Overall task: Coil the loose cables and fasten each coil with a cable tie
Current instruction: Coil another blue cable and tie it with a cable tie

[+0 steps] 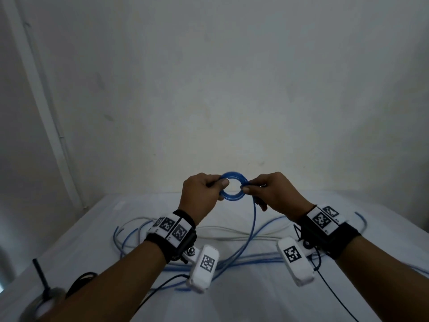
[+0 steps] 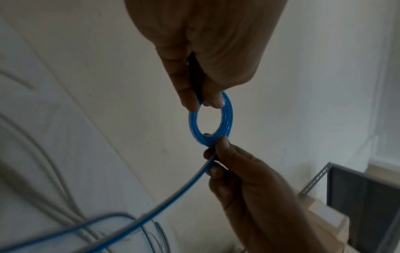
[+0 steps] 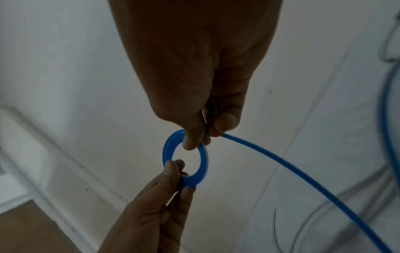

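Note:
Both hands are raised above the white table (image 1: pixel 255 300) with a small, tight coil of blue cable (image 1: pixel 232 175) between them. My left hand (image 1: pixel 218 185) pinches the coil's left side with thumb and fingers. My right hand (image 1: pixel 247 187) pinches its right side, where the loose tail (image 1: pixel 254 214) leaves the coil and hangs down to the table. The left wrist view shows the left hand (image 2: pixel 202 102) at the top of the coil (image 2: pixel 228 116) and the right hand (image 2: pixel 216 154) below it. The right wrist view shows the right hand (image 3: pixel 198 138) on the coil (image 3: pixel 168 150).
Several loose blue cables (image 1: pixel 232 261) and a white cable (image 1: pixel 222 235) lie spread over the table below my wrists. A dark rod on a round base (image 1: pixel 40 275) stands at the near left beside a black cable (image 1: pixel 81 280). A dark metal frame (image 2: pixel 357 196) is off to the right.

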